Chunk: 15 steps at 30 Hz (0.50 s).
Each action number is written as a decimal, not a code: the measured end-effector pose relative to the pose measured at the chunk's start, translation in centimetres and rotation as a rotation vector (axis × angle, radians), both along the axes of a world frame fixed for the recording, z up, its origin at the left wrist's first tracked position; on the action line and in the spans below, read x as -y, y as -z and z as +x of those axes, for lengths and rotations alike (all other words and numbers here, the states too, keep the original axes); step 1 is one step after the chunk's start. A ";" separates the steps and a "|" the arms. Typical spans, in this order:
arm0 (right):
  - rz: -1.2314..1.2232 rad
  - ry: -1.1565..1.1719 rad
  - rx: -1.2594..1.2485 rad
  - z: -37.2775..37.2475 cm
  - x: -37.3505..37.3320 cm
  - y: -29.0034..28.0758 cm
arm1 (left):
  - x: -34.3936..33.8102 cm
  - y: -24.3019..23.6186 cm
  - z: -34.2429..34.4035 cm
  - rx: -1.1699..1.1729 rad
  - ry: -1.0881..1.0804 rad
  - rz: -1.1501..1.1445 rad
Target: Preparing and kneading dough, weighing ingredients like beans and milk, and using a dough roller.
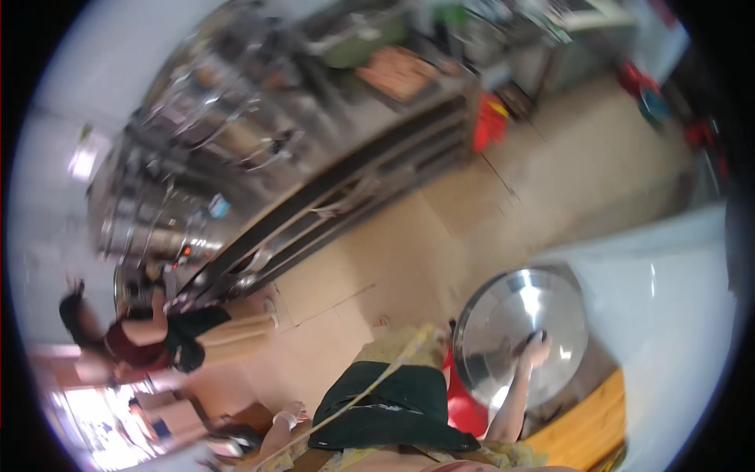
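Note:
My right hand (533,354) grips the dark knob of a large, shiny steel lid (491,322) at the lower right, with a red plastic object (464,409) partly hidden below it. A light wooden board (582,417) lies beside my right forearm. My left hand (292,413) hangs at the left of my dark green apron (377,405), fingers loosely apart and holding nothing that I can see; it is slightly blurred.
A long steel counter (330,157) with stacked steamers, pans, a green tub and a pinkish tray (397,72) runs across the top. Another person (145,334) stands at its left end. Tiled floor (440,212) lies between, boxes (169,413) lower left, a white wall (668,315) right.

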State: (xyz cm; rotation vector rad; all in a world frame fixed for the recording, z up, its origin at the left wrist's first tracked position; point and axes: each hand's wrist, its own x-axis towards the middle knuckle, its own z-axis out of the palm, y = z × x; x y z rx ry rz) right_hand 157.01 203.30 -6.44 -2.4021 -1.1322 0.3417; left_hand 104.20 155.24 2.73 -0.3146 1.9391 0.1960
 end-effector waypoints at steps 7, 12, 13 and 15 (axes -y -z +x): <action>0.281 -0.252 0.111 -16.7 -6.7 -17.0 | 2.0 9.1 0.2 0.109 -0.295 0.027; 0.715 -0.457 -0.128 -27.6 -11.5 -32.4 | -1.7 13.2 -6.2 -0.096 -0.126 0.455; 0.857 -0.489 -0.099 -29.5 -13.1 -35.0 | -1.8 13.9 -7.3 -0.144 -0.093 0.531; 0.950 -0.530 -0.218 -33.3 -16.5 -40.4 | -3.4 15.2 -9.4 -0.241 -0.026 0.689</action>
